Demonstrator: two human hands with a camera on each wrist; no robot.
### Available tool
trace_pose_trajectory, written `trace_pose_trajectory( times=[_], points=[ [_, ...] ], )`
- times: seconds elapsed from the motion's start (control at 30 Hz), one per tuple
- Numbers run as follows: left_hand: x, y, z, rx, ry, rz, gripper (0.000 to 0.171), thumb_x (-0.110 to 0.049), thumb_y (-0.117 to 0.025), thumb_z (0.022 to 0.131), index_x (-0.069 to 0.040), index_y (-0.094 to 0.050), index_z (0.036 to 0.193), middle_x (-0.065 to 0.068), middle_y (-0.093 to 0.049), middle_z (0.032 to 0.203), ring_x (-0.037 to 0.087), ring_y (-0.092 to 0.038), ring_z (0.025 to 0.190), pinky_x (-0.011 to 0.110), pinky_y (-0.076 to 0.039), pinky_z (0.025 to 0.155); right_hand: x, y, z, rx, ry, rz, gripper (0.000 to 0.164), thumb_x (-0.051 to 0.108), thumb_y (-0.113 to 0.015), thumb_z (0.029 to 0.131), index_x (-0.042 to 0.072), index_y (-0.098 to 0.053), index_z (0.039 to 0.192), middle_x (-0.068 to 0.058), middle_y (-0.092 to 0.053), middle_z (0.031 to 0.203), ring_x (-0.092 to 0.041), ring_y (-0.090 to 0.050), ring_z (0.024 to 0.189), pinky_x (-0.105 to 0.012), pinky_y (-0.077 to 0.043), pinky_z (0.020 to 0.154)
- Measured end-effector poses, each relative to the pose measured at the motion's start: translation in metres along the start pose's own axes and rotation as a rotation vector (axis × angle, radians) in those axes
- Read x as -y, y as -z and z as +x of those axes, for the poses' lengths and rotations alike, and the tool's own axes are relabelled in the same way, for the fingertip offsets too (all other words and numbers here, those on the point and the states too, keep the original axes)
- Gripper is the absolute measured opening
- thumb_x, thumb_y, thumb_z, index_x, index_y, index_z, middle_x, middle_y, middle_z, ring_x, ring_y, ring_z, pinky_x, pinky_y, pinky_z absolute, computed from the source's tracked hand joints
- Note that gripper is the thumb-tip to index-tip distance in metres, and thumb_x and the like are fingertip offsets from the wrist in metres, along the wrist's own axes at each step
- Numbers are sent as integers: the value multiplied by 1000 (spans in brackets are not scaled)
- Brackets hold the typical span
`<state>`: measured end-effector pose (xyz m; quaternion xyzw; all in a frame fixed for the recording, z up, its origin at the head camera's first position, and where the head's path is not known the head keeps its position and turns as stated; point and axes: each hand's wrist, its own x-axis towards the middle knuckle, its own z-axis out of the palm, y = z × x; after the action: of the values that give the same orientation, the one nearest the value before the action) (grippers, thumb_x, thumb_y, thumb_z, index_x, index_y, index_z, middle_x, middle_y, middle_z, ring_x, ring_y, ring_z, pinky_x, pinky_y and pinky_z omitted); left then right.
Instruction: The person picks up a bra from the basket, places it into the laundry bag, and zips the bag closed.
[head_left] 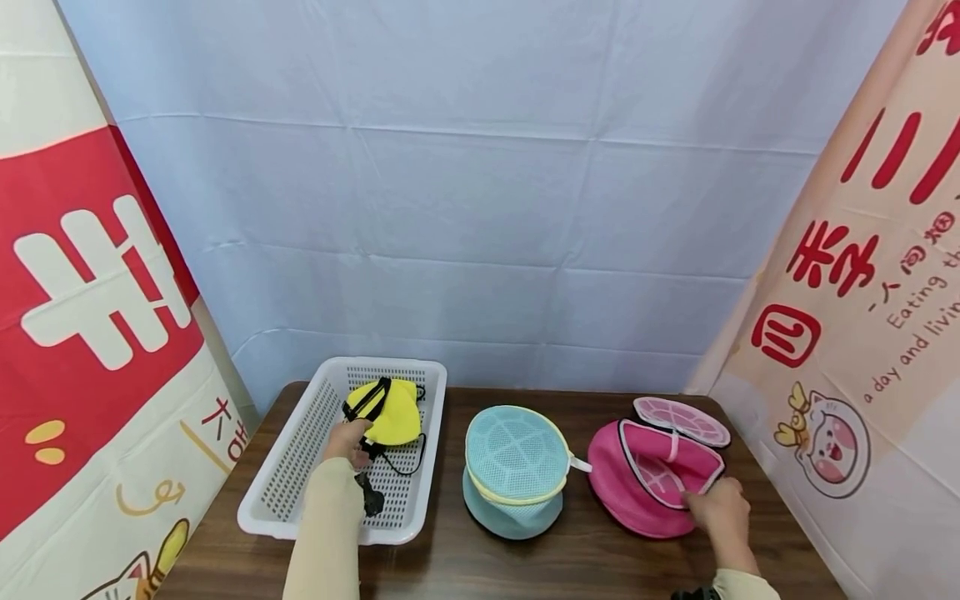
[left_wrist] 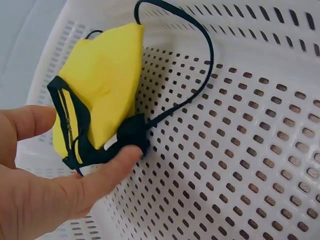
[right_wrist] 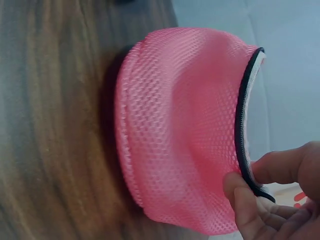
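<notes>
In the white basket lies a yellow garment [head_left: 401, 414] with black straps and a thin black cord, resembling a bikini top. My left hand [head_left: 347, 440] reaches in beside it. In the left wrist view, the index finger touches its black strap [left_wrist: 134, 134], while the thumb stands apart on the other side. At the right, a pink mesh laundry bag [head_left: 615, 467] stands with its round lid unzipped and folded back. Thumb and fingers of my right hand [head_left: 722, 512] pinch its black-zipped rim [right_wrist: 241, 125].
The white perforated basket [head_left: 281, 467] stands at the table's left, with a small black item [head_left: 371, 497] inside, partly behind my left arm. Between basket and pink bag stands a light blue mesh laundry bag [head_left: 517, 450] with yellow trim. Fabric hangs behind and at both sides.
</notes>
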<state>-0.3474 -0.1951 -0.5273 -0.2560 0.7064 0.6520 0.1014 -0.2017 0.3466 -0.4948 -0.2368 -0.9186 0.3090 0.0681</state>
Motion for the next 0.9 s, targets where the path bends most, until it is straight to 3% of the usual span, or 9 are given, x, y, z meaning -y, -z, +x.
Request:
trace_pose_trajectory(
  times=[0.13,0.3,0.43,0.47,0.57,0.73,0.83,0.87,0.9],
  points=[
    [0,-2,-2,-13,5,-42,66,-14,-47,93,10,-11,143,37,-28,132,39,-55,84,39,-52,66,1,7,2,6,71,-32,44,15,-64,75,-20,-45,94,-37,-51,89,-61,-44,92,-59,-38,79],
    [-2,-5,-4,-3,-7,-71,70,-12,-49,93,7,-7,145,34,-31,128,22,-53,62,30,-47,54,0,7,4,26,89,-37,40,14,-64,75,-17,-46,94,-34,-54,87,-59,-46,90,-58,-37,78],
    [0,-7,-2,7,-2,-25,73,-17,-51,93,7,-5,145,37,-35,122,18,-49,57,29,-44,52,-4,5,4,41,103,-50,43,14,-64,75,-19,-46,95,-38,-53,90,-59,-46,89,-58,-38,78],
    [1,-7,-1,10,-5,-15,72,-17,-51,93,7,-7,145,36,-40,111,17,-46,53,29,-42,50,-4,5,4,43,106,-52,43,14,-64,75,-20,-46,95,-38,-53,91,-59,-46,89,-57,-38,78],
    [4,-9,3,13,-12,-15,65,-17,-52,92,6,-17,142,22,-43,88,14,-37,48,29,-34,48,-5,5,4,46,113,-50,45,13,-64,75,-21,-46,97,-40,-53,93,-59,-47,89,-57,-39,77],
    [7,-14,5,7,-18,31,43,-14,-54,92,5,-36,126,0,-29,54,10,-25,41,28,-29,43,-6,4,4,46,117,-35,50,11,-64,75,-24,-44,104,-40,-52,100,-59,-46,93,-57,-39,80],
    [10,-17,6,-14,-32,61,40,-13,-55,91,7,-38,122,-3,-24,48,9,-19,39,30,-29,43,-7,3,4,42,123,-22,51,10,-65,75,-23,-44,107,-39,-53,101,-59,-45,94,-58,-38,82],
    [10,-17,7,-28,-37,76,39,-13,-55,91,7,-39,121,0,-31,52,10,-19,41,30,-28,44,-7,3,3,42,123,-20,52,10,-65,75,-23,-44,108,-39,-53,101,-59,-45,94,-58,-37,82],
    [9,-18,7,-48,-46,107,40,-13,-55,91,9,-41,121,7,-40,56,14,-28,42,32,-33,45,-7,2,3,37,125,-21,51,10,-64,75,-23,-44,108,-39,-53,101,-59,-45,94,-58,-37,82]
  ],
)
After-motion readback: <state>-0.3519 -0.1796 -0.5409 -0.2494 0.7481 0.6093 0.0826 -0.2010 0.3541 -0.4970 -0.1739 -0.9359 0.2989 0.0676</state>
